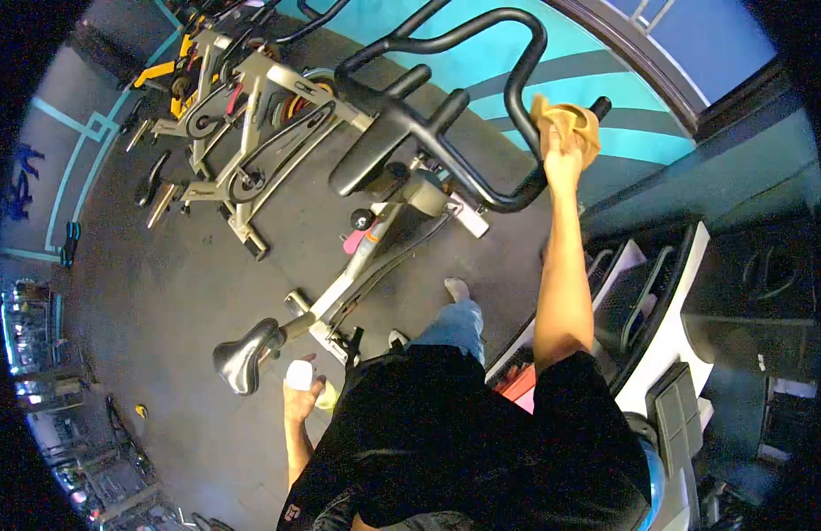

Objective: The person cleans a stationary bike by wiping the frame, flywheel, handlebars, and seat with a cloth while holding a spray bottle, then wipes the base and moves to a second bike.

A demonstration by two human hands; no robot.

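Note:
My right hand (563,155) is stretched far forward and closed on a tan cloth (580,124), which it presses against the right side of the black handlebar (517,84) of an exercise bike. Low on the left, my left hand (302,403) is wrapped round a bottle (299,375) with a white top; a yellowish part of it shows beside the fingers. The bike's black saddle (249,356) is a little ahead of that hand, apart from it. The silver frame (366,257) runs from the saddle up to the handlebar.
More exercise bikes (251,133) stand at the upper left on the dark floor (163,274). Close on my right is a white-and-black machine (658,310). A teal striped wall (614,80) lies behind the handlebar. Gym equipment (83,442) lines the lower left.

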